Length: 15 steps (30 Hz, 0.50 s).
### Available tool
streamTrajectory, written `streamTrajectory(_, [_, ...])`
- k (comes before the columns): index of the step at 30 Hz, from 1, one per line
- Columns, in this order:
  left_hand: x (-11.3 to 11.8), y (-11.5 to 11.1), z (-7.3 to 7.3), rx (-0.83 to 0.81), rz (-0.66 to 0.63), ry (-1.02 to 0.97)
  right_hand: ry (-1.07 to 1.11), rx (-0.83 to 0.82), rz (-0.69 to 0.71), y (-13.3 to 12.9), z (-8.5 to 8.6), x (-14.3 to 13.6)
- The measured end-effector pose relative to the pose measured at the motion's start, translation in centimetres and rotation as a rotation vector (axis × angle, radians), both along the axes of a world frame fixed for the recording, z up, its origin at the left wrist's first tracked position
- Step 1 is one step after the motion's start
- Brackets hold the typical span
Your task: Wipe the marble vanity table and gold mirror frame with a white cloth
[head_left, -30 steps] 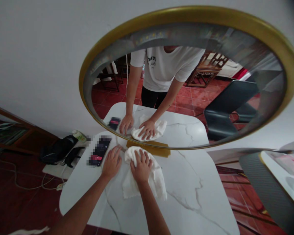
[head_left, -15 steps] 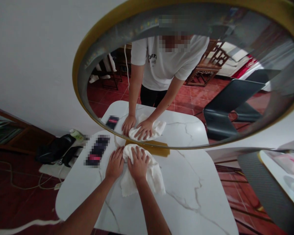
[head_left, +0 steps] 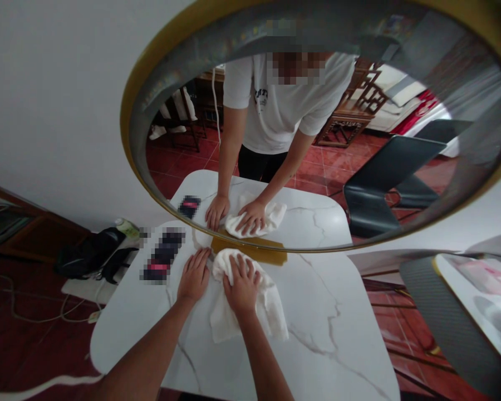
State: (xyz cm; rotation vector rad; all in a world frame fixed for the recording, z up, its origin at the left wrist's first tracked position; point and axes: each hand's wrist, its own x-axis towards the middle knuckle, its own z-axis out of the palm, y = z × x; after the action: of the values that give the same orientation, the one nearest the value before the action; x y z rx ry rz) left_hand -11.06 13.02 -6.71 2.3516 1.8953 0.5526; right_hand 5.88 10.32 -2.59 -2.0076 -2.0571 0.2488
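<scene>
A white cloth (head_left: 271, 303) lies crumpled on the white marble-patterned table (head_left: 317, 312), its far end bunched up. My right hand (head_left: 242, 284) presses down on the cloth from above, fingers spread over it. To the left of the cloth, my left hand (head_left: 194, 275) rests flat on the tabletop with its fingers stretched out, holding nothing. A small gap separates it from the cloth. Farther left lies a dark, blurred-out flat object (head_left: 165, 253) with a pink band. Both hands and the cloth also show in the mirror (head_left: 275, 167).
The mirror's gold frame (head_left: 125, 133) overhangs the far part of the table, above its gold base (head_left: 271, 255). At the left, a black bag (head_left: 89, 253), a bottle (head_left: 127, 228) and cables crowd a low surface. A grey-sided piece (head_left: 442, 323) with a white top stands at the right.
My right hand and the cloth have slid slightly right and nearer to me. The left hand has stayed nearly in place, so a gap now shows between it and the cloth.
</scene>
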Motion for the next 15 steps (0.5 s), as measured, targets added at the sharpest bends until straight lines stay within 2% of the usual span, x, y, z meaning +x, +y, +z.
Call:
streamTrajectory(5, [0.1,0.1,0.2,-0.002,0.007,-0.009,-0.029,0.009,-0.007,-0.7,-0.4,1.1])
streamTrajectory(15, [-0.2,0.1,-0.3,0.008,-0.006,0.038,0.006,0.042,0.099,3.1,0.1,-1.0])
